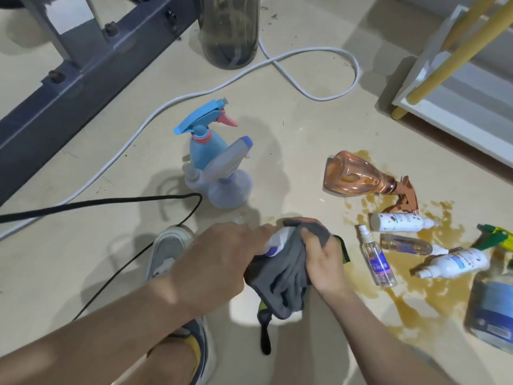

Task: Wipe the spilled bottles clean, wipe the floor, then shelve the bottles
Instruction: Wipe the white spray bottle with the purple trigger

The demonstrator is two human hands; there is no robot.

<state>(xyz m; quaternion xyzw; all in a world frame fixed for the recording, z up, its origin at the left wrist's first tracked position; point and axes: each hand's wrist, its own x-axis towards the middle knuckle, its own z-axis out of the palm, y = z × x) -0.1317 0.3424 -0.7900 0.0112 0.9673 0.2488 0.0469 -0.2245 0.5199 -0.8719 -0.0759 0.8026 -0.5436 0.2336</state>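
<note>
**Both hands on one bottle, cloth wrapped round it**

The two forearms come in from the bottom edge and meet low over the floor (291,129), in front of the person's shoe (169,248). The left hand (222,254) shows its back to the camera, and its fingers are curled round one end of a small white bottle (277,240) with a purple mark. The right hand (323,262) grips a grey cloth (283,279). Its thumb lies on top and its fingers are folded in, pressing the cloth round the other part of the bottle. The loose end of the cloth hangs down between the wrists.

To the right of the hands, a brown spill (433,290) spreads on the floor. In it lie a pink spray bottle (352,173) on its side and, nearer, four small bottles (399,222) close together. A large bottle with a green trigger (491,301) is at the right edge. Left of the spill, clear of it, a blue spray bottle (205,145) and a pale lilac one (227,184) stand upright, touching. The white shelf (444,107) is in the upper right corner.
</note>
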